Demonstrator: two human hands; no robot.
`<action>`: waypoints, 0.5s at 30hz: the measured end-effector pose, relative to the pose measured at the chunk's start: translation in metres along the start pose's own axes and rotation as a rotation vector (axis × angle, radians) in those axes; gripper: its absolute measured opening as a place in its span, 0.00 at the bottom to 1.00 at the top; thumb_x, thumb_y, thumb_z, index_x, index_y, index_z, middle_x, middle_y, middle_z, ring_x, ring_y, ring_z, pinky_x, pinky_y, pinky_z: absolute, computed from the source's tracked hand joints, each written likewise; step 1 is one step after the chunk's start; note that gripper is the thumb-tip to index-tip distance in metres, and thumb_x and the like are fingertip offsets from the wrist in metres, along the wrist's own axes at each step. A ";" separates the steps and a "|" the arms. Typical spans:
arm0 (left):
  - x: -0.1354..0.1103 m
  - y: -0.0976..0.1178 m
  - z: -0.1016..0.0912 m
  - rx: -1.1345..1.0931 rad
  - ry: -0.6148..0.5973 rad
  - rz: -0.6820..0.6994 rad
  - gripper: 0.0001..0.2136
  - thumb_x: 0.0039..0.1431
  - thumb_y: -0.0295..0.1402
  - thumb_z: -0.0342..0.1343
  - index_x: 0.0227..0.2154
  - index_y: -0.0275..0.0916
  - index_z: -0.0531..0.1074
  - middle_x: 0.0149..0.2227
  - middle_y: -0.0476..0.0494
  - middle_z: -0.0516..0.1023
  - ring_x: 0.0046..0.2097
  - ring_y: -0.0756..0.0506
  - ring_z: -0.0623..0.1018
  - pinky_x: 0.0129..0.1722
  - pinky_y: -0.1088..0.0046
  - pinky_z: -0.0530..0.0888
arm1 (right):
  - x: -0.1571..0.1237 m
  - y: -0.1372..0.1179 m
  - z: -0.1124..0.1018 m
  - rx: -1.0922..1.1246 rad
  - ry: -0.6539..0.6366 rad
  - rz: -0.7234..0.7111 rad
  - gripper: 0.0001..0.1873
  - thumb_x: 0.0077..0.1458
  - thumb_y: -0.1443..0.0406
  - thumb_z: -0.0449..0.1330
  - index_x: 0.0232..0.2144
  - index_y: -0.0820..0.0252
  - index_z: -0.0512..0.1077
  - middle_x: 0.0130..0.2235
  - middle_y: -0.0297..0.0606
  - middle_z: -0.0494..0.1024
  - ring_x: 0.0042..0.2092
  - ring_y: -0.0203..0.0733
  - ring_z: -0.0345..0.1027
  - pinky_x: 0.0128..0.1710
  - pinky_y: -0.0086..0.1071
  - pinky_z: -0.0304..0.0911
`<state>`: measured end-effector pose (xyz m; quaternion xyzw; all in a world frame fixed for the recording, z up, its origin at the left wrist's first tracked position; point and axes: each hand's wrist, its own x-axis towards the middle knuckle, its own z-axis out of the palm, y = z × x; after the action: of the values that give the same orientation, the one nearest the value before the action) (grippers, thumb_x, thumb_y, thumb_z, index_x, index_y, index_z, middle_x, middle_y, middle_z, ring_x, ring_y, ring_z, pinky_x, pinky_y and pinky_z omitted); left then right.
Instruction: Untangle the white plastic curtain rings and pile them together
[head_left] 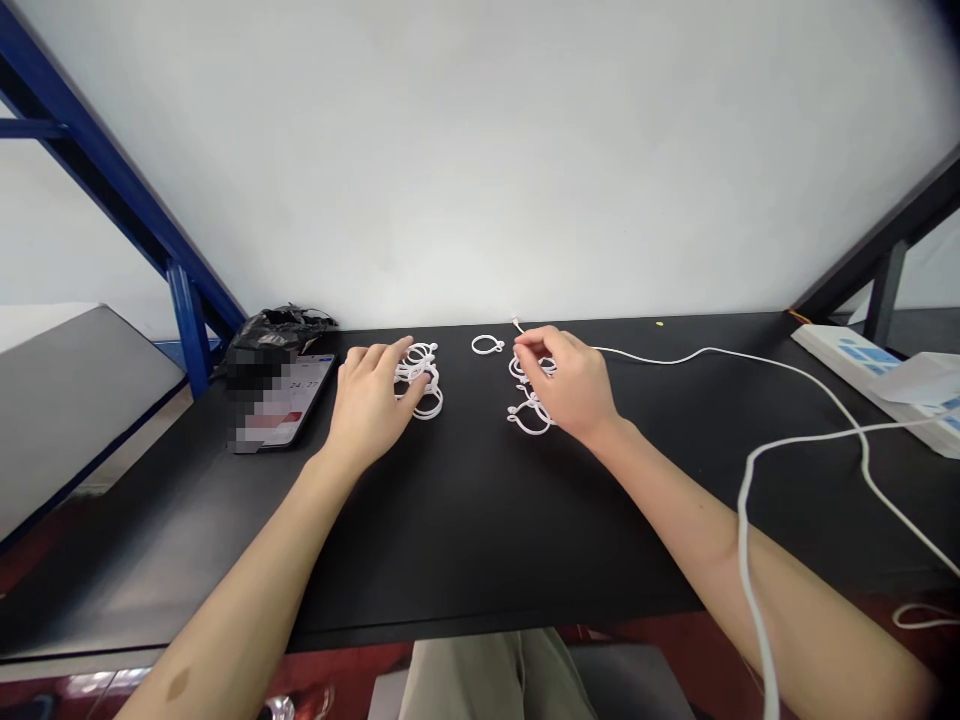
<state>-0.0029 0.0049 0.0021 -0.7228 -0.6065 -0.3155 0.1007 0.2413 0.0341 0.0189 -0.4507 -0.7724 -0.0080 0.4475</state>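
Observation:
White curtain rings, each with a small eyelet, lie on the black table. My left hand (pixel 370 396) rests at the left cluster of rings (pixel 427 404), its thumb and fingers apart around the cluster's near side. My right hand (pixel 571 384) is over the right cluster of rings (pixel 530 418) and partly covers it. Its thumb and index fingertips are drawn together; whatever may be between them is too small to make out. A single ring (pixel 487 345) lies flat between the two clusters, apart from both hands.
On the left, a phone (pixel 300 405) lies beside a crumpled black bag (pixel 281 328). A white cable (pixel 806 372) runs across the right side and passes over my right forearm. A white power strip (pixel 840 350) lies at the right. Blue frame bars (pixel 112 150) rise at the left.

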 end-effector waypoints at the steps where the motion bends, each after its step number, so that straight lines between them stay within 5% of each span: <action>1: 0.000 -0.004 0.002 0.024 -0.007 -0.024 0.22 0.63 0.41 0.51 0.57 0.37 0.67 0.47 0.37 0.76 0.50 0.34 0.69 0.51 0.52 0.68 | 0.001 0.002 -0.002 -0.052 0.007 0.016 0.09 0.63 0.62 0.54 0.36 0.56 0.74 0.34 0.36 0.80 0.37 0.41 0.73 0.38 0.33 0.65; 15: -0.003 -0.017 0.009 0.126 -0.141 -0.070 0.22 0.63 0.44 0.50 0.55 0.36 0.69 0.52 0.32 0.75 0.54 0.29 0.68 0.49 0.49 0.69 | 0.011 0.014 -0.012 -0.383 -0.279 0.311 0.12 0.62 0.59 0.52 0.35 0.54 0.75 0.33 0.36 0.82 0.34 0.46 0.74 0.28 0.34 0.55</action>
<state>-0.0162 0.0115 -0.0109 -0.7139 -0.6555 -0.2285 0.0922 0.2568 0.0450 0.0280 -0.6370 -0.7323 -0.0230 0.2394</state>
